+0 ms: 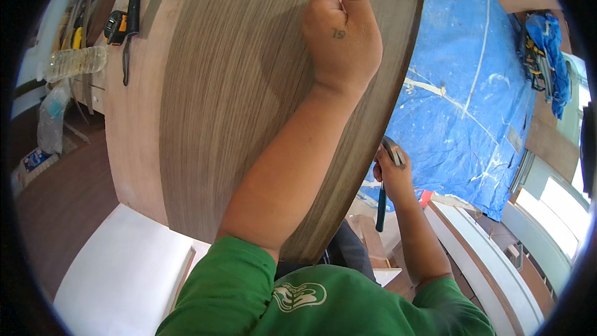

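My left hand (342, 25) is a closed fist with nothing visible in it, resting on top of a large round wood-veneer panel (236, 106) near its far edge. My left forearm lies across the panel. My right hand (393, 173) is below the panel's right rim and grips a hammer (390, 152) with a dark teal handle. The hammer's metal head sits right at the panel's curved edge band (398, 74).
A blue tarp (472, 87) covers the floor to the right. A plastic bottle (74, 62), a tape measure (115, 25) and pliers (129, 31) lie at the upper left. A white board (124, 267) sits at the lower left. Tools in blue cloth (544, 56) are at the far right.
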Available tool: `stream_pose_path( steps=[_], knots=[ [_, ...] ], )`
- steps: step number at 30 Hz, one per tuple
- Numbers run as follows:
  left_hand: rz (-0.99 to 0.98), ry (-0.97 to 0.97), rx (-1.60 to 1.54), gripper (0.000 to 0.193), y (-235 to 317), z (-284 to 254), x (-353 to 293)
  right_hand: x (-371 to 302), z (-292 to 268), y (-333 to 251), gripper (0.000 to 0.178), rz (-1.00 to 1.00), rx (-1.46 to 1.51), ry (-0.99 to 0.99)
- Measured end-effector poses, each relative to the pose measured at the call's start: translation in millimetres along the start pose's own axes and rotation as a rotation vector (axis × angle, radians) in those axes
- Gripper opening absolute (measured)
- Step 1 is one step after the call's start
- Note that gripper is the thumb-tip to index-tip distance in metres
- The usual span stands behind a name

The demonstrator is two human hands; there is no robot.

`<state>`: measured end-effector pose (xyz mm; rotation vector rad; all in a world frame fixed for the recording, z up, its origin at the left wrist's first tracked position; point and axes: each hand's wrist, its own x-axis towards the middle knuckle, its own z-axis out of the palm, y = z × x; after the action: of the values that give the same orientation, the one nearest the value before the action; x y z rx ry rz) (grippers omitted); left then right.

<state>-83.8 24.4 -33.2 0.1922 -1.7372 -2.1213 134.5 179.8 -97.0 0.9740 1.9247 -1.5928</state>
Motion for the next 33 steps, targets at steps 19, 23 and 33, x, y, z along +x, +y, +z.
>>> stream_pose_path(
  steps=[19,23,33],
  knots=[
    [0.135,-0.083,0.265,0.049,-8,10,0,-82,-35,-53,0.035,-0.16,0.346,-0.028],
    [0.103,-0.114,0.333,0.045,-8,13,-2,-54,-47,-53,0.042,-0.162,0.512,-0.244],
    [-0.013,-0.13,0.16,0.036,6,23,9,-17,-43,-72,0.059,-0.287,0.344,-0.405]
  ],
)
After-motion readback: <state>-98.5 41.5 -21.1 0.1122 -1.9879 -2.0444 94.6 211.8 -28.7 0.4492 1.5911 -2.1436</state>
